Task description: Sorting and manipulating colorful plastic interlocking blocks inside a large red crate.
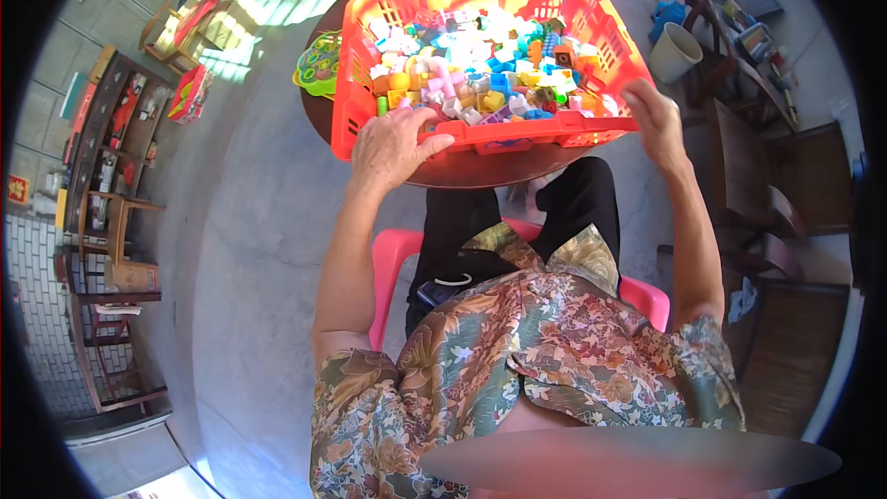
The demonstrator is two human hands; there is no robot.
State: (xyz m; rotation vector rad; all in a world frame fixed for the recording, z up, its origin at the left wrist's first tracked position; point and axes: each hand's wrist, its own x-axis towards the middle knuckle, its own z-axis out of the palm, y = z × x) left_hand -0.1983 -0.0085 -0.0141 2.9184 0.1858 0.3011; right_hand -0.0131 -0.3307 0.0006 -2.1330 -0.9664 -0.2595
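Note:
A red plastic basket (pixel 545 129) with slotted walls sits on a round brown table, heaped with small toy building blocks (pixel 499 74) in many colours. My left hand (pixel 388 146) lies over the near left rim, its thumb outside and its fingertips on the inner side, so it grips the basket. My right hand (pixel 654 120) is at the near right corner, fingers curled in against the rim; its fingertips are partly hidden. Bright sunlight washes out the blocks toward the far side.
A green tray with round hollows (pixel 317 65) juts out left of the basket. The table edge (pixel 499 169) curves in front of my knees. I sit on a pink plastic chair (pixel 393 263). A whitish bin (pixel 676 51) stands to the right, and wooden shelves (pixel 120 139) line the left.

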